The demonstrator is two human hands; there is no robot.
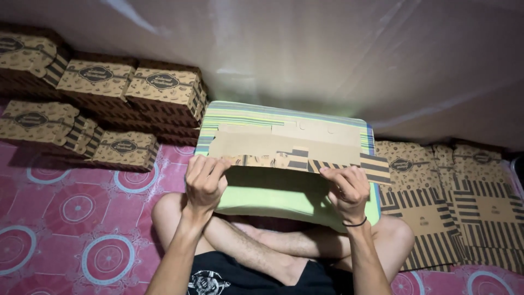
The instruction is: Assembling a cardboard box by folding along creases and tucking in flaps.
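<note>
Left of hands [204, 183], stacked boxes [98, 104]

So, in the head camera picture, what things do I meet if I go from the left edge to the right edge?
Stacks of folded brown boxes → left hand → cardboard piece held over a striped green cushion → right hand → pile of flat unfolded boxes.
</note>
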